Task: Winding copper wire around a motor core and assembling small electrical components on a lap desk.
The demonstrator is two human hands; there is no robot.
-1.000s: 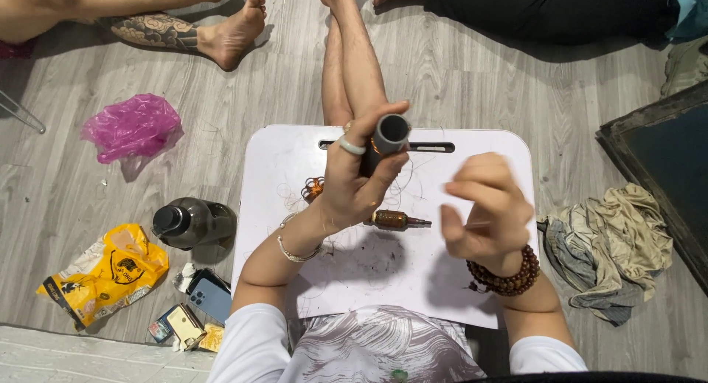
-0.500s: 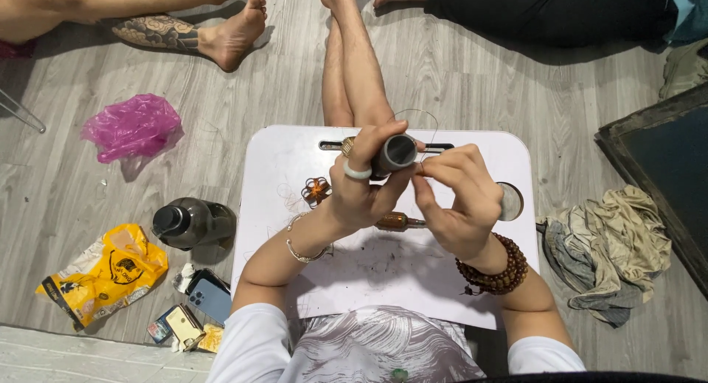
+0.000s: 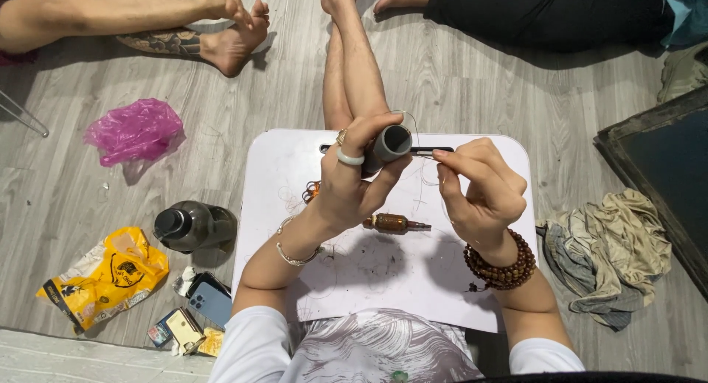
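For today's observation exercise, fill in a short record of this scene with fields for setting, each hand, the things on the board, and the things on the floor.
Setting: person seated on a grey wood-look floor, white lap board across the legs
Left hand: grips a dark grey tube, open end up
Right hand: pinches a thin wire beside the tube
On board: small brown wound rotor, wire scraps
On floor: pink plastic bag, dark bottle, yellow packet, blue phone, crumpled cloth

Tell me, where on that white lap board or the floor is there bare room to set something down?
The white lap board is bare at its near right corner and along its left edge. The grey plank floor lies open beyond the board. It is crowded left: dark bottle, yellow bag, blue phone.
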